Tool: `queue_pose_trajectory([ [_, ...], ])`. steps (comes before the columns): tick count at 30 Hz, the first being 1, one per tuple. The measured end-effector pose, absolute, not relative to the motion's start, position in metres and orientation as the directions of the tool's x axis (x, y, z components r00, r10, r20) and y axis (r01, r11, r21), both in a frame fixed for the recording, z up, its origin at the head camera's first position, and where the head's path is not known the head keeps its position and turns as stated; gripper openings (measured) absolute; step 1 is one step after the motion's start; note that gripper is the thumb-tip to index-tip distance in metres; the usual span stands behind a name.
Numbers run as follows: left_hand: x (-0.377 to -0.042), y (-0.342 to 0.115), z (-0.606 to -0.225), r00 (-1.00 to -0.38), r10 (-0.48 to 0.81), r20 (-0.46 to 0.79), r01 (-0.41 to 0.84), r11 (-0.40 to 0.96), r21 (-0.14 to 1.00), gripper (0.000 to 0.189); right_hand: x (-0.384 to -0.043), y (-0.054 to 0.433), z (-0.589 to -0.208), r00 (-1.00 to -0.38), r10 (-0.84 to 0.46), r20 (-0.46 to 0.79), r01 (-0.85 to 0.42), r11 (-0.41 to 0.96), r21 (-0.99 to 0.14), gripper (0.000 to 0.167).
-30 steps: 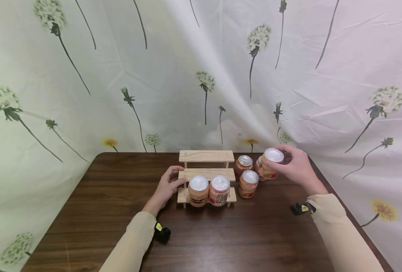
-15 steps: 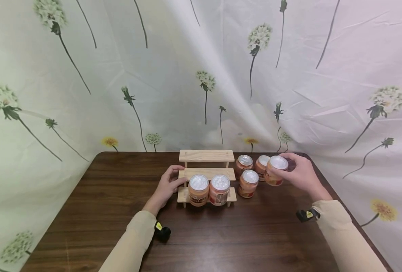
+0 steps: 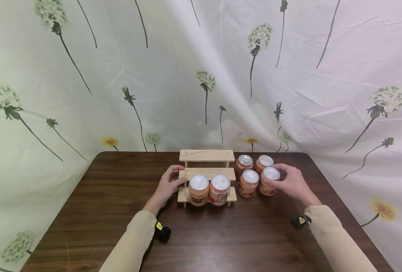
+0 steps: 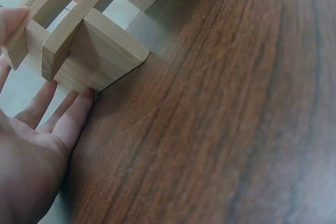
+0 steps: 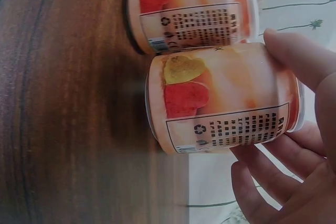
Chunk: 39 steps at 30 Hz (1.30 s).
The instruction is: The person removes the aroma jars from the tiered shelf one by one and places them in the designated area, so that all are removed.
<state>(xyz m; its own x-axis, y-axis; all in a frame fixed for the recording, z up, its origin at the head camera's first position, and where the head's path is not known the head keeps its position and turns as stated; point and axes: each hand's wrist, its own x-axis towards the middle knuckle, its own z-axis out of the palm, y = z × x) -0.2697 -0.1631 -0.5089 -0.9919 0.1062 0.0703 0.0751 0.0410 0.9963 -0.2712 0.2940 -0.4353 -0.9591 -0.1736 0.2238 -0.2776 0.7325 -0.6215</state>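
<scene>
A stepped wooden rack [image 3: 206, 174] stands on the table with three shelves. Its left end is gripped by my left hand [image 3: 166, 187], the thumb on the middle shelf and other fingers along the side panel [image 4: 102, 51]. Two orange cans with silver lids stand on the lowest shelf, a left can [image 3: 199, 190] and a right can [image 3: 219, 190]. My right hand [image 3: 294, 184] holds another orange can [image 5: 223, 98] by its upper part, thumb on one side and fingers on the other. That can is close beside a neighbouring can [image 5: 189, 11]; whether its base touches the table I cannot tell.
Right of the rack stand three more cans: a back left can [image 3: 244, 166], a back right can [image 3: 264, 162] and a front can [image 3: 247, 185]. The dark wooden table [image 3: 221, 238] meets a dandelion-print curtain [image 3: 173, 94] behind.
My right hand has brought its can forward and slightly left, from over the back right can to a spot beside the front can. The left hand and rack have stayed put.
</scene>
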Motion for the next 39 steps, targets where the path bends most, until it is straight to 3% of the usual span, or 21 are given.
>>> queue_pose_trajectory([
  [39,-0.269,-0.164,-0.508,-0.991,0.114,0.076,0.081,0.038,0.996,0.040,-0.269,0.297,-0.456,-0.974,-0.156,0.162,-0.225,0.685,-0.693,0.067],
])
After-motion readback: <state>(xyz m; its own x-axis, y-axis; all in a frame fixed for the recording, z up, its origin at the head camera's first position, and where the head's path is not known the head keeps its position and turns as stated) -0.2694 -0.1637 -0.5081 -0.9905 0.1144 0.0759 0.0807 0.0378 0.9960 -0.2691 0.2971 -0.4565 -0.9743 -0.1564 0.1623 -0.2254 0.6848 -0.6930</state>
